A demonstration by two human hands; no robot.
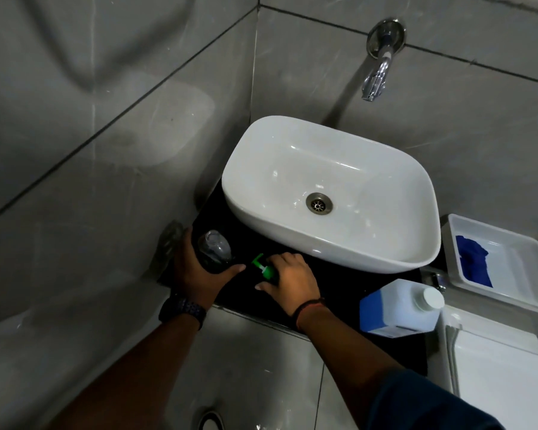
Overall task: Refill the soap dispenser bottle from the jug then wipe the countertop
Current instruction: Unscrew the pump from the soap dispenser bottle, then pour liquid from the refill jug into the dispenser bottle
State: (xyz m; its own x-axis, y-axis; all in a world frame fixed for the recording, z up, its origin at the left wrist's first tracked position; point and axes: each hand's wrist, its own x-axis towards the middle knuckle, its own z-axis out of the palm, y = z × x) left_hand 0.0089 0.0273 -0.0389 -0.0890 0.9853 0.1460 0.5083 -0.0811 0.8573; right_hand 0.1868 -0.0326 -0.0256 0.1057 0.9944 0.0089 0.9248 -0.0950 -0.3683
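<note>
A clear soap dispenser bottle (214, 249) stands with its mouth uncovered at the left end of the black countertop (339, 290), and my left hand (196, 268) is wrapped around it. To its right lies the green pump top (263, 268), on the counter under the fingers of my right hand (289, 282). The jug (398, 308), translucent with blue liquid and a white cap, stands capped at the counter's right front. A blue cloth (472, 262) lies in a white tray (516, 274) at the far right.
A white basin (330, 193) fills most of the counter, with a chrome wall tap (376, 76) above it. Grey tiled walls close in on the left and behind. A white appliance top (503, 367) is at the lower right. A floor drain (210, 420) is below.
</note>
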